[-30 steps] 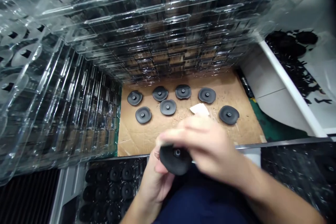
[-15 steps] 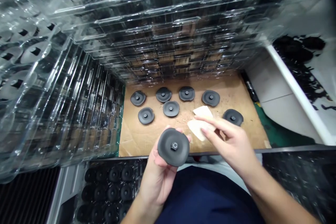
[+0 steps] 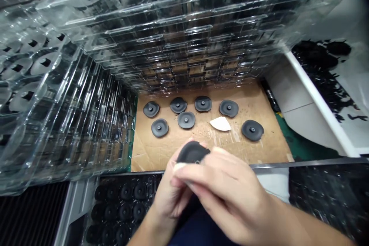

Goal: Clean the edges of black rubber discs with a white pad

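In my left hand point(image 3: 170, 190) is a black disc point(image 3: 188, 153) with a small raised post at its centre, tilted and gripped around its edge. My right hand point(image 3: 233, 190) is closed over the near right part of the disc and hides much of it. A small pale tip shows at its fingers on the disc's left edge, from the white piece of cloth or paper pinched there; the rest is hidden. Another white piece point(image 3: 220, 123) lies flat on the cardboard point(image 3: 155, 152), beyond my hands, near a similar black disc point(image 3: 252, 130).
Several more black discs point(image 3: 186, 120) lie across the cardboard. Tall stacks of clear plastic trays point(image 3: 196, 42) rise at the back and left. On the right, a white-walled bin point(image 3: 319, 102) holds black scraps point(image 3: 319, 59). Below the bench edge, a tray of black discs point(image 3: 125, 211) sits at lower left.
My right hand has moved left and down from above the cardboard onto the disc, bringing a white piece along. The left hand still holds the disc, now partly covered.
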{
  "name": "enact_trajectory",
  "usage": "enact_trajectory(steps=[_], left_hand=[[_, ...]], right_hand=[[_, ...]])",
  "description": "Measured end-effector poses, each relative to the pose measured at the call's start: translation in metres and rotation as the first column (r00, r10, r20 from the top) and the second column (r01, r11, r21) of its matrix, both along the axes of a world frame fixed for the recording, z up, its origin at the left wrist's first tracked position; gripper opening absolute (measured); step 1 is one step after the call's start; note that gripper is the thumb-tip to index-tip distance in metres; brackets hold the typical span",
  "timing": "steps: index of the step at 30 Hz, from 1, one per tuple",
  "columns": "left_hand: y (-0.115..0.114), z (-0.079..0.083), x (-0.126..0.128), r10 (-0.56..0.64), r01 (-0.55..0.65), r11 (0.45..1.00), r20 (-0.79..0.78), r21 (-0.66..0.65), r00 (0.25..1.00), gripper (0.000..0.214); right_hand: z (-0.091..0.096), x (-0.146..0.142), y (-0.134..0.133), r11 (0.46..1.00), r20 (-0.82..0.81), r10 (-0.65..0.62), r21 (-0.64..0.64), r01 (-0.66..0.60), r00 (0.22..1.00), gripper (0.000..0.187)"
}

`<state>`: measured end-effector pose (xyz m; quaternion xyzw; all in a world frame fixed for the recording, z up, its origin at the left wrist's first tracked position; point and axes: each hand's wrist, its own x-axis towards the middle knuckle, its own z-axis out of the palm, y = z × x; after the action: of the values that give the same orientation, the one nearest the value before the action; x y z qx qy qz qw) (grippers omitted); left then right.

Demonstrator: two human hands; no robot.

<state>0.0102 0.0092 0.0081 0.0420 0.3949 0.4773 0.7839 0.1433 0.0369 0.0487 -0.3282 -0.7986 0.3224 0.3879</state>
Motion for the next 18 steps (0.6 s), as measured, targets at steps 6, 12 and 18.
enact_trajectory(steps=[6,12,18], left_hand=[[0.001,-0.012,-0.009,-0.089,0.089,0.996,0.058,0.003,0.994,0.066],[-0.004,-0.005,-0.012,-0.072,0.065,0.997,0.174,0.047,0.982,0.051],[-0.012,-0.006,-0.018,-0.004,0.006,1.0,0.219,-0.009,0.976,0.05]], right_hand=[[0.0,0.032,-0.006,0.99,0.242,-0.1,-0.069,0.12,0.965,0.027],[-0.037,0.036,0.012,0.976,0.091,-0.175,-0.112,0.184,0.98,0.027],[-0.111,0.04,-0.012,0.94,0.184,-0.123,-0.294,0.174,0.975,0.023]])
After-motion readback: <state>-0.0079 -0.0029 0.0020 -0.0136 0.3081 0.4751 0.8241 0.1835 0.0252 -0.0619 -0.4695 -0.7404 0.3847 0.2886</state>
